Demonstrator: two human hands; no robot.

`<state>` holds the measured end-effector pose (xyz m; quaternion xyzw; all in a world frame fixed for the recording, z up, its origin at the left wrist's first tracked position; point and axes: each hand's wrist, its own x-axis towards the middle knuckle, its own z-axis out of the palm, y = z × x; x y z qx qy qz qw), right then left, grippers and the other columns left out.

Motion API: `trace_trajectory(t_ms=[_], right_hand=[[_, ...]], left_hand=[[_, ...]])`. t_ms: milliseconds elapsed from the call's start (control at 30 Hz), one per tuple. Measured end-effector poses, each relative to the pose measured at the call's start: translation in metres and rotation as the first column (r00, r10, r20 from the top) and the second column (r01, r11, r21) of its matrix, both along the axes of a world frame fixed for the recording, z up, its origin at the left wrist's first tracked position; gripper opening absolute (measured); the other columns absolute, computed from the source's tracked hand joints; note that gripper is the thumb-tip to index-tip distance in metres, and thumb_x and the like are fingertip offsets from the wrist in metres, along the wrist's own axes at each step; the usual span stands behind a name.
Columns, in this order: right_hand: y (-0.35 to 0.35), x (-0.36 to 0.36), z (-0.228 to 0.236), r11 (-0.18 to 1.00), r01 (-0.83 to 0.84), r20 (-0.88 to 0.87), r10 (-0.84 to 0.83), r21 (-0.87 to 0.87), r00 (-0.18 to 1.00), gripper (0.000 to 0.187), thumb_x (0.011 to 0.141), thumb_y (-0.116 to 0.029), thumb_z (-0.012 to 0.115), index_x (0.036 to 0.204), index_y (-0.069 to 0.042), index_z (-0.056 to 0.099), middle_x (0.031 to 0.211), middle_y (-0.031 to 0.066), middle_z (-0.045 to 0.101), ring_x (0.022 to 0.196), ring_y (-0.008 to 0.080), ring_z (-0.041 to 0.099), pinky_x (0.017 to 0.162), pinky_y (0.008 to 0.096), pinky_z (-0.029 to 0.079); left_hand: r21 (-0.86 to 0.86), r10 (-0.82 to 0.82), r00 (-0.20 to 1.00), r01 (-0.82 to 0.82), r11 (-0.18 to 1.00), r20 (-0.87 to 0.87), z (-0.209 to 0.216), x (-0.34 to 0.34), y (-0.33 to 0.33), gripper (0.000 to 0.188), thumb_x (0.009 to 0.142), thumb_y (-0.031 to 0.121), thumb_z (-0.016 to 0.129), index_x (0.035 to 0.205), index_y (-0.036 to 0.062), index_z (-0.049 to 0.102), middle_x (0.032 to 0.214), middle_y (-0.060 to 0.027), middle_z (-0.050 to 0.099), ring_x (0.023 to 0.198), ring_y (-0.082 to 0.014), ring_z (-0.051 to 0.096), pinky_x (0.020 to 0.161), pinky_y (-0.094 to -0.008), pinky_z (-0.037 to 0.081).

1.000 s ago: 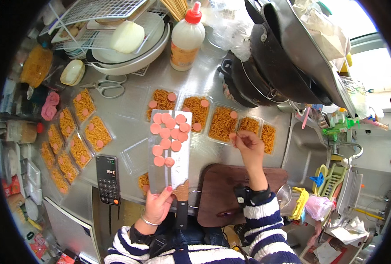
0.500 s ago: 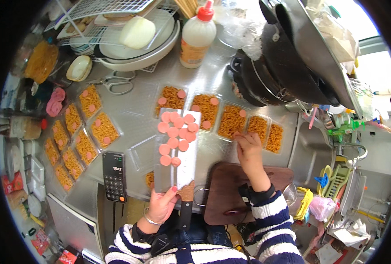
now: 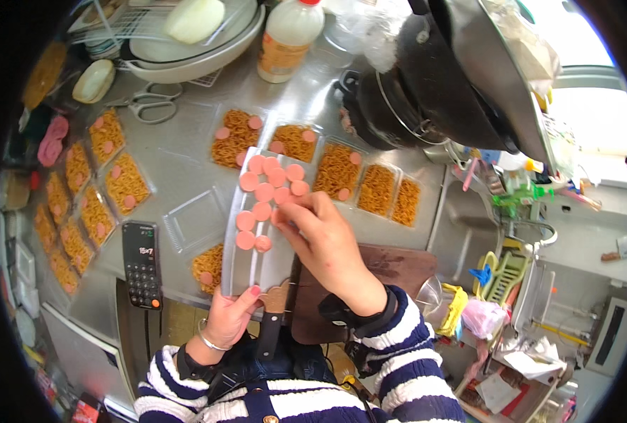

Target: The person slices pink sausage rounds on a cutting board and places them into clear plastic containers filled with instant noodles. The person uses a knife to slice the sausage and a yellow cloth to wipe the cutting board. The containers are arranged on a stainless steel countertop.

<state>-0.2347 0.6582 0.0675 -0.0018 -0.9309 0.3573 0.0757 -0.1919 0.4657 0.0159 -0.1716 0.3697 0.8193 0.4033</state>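
My left hand (image 3: 225, 321) grips a broad cleaver (image 3: 274, 266) where the blade meets its black handle, thumb on top. The blade lies flat, and several round pink sausage slices (image 3: 246, 221) are spread over it. Over the blade's right edge, my right hand (image 3: 334, 254) pinches a sausage slice between thumb and fingers. Just beyond stands a row of clear trays of noodles (image 3: 336, 173); the nearer three carry slices, the two at the right none. A further noodle tray (image 3: 207, 264) sits partly hidden beside the cleaver.
More noodle trays (image 3: 125, 185) with slices stand grouped at the left, near a black calculator-like device (image 3: 142, 261) and scissors (image 3: 152, 109). A bare clear plastic tray (image 3: 195, 217) lies between. Dark cutting board (image 3: 405, 266), sink (image 3: 461, 229), black pans (image 3: 440, 84) and a bottle (image 3: 289, 35) surround the counter.
My right hand has moved from the third noodle tray back to the cleaver's blade. That tray now shows a second slice. The whole view has shifted, with things appearing farther left.
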Motion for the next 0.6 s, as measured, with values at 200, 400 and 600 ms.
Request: trace_trajectory(t_ms=[200,400,600], right_hand=[[-0.013,-0.004,0.004,0.991,-0.051,0.054,0.058,-0.123,0.997,0.023,0.072,0.003,0.064,0.093,-0.004,0.057,0.101,0.0141,0.054,0.088,0.0313,0.058,0.071,0.0357,0.05],[-0.015,-0.002,0.004,0.989,-0.068,0.081,0.058,0.13,0.995,0.022,0.075,-0.005,0.059,0.096,-0.003,0.053,0.089,0.0143,0.05,0.079,0.0324,0.055,0.063,0.0382,0.048],[-0.011,-0.007,0.004,0.982,-0.135,-0.034,0.141,0.134,0.989,0.024,0.071,-0.004,0.056,0.093,0.003,0.051,0.087,0.0142,0.049,0.081,0.0316,0.054,0.063,0.0385,0.047]], left_hand=[[-0.01,-0.008,0.999,0.009,1.0,0.033,-0.003,-0.003,-0.008,0.019,0.086,0.004,0.059,0.104,0.0038,0.055,0.088,-0.0007,0.057,0.075,-0.0097,0.054,0.065,-0.025,0.045],[0.078,0.02,0.999,-0.017,0.997,-0.033,0.0,-0.006,-0.012,0.026,0.087,0.0,0.055,0.112,0.0047,0.053,0.102,-0.0049,0.059,0.088,-0.015,0.058,0.071,-0.0302,0.047],[0.087,0.042,0.999,-0.04,0.995,-0.032,-0.003,-0.009,-0.013,0.021,0.086,0.001,0.057,0.106,0.0082,0.055,0.096,-0.0011,0.059,0.084,-0.0131,0.057,0.07,-0.0298,0.046]])
